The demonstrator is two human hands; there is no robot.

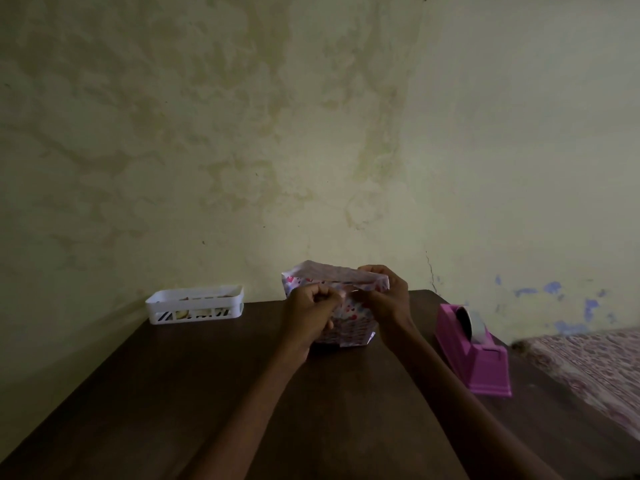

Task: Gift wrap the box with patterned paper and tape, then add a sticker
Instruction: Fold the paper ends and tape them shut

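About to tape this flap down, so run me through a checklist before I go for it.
1. Right hand holds the flap: ok.
2. Left hand pinches the paper: ok.
3. Flap folded flat: not ok, it stands up.
4. Dispenser beside right arm, roll loaded: ok.
5. Tape piece in hand: cannot tell.
6. Stickers in basket: cannot tell.

Left hand, right hand on paper
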